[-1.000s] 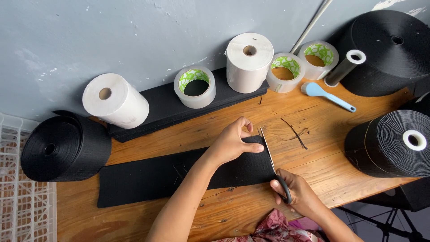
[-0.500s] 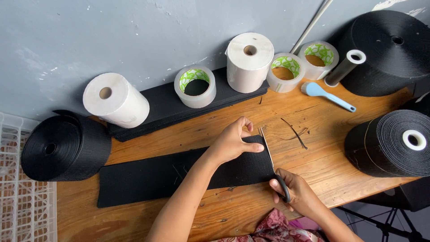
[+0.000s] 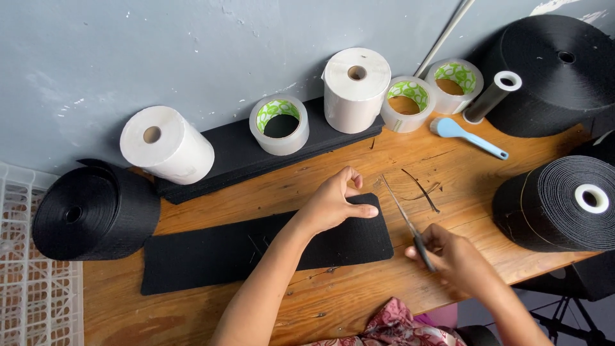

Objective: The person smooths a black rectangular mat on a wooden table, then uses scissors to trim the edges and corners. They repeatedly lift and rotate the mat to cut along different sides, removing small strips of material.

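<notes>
A long black fabric strip lies flat on the wooden table. My left hand rests on the strip's right end, thumb and fingers pressing it down. My right hand grips a pair of scissors by the handles, to the right of the strip's cut edge. The blades point away toward the wall and are clear of the fabric. Thin black offcuts lie on the wood just beyond the scissors.
Along the wall stand two white paper rolls, three clear tape rolls, a grey tube, a blue spatula and a black foam slab. Big black fabric rolls flank the table. A white crate sits left.
The scissors have come out of the strip and swung right, away from its end. My left hand has flattened onto the strip's right end instead of pinching its edge.
</notes>
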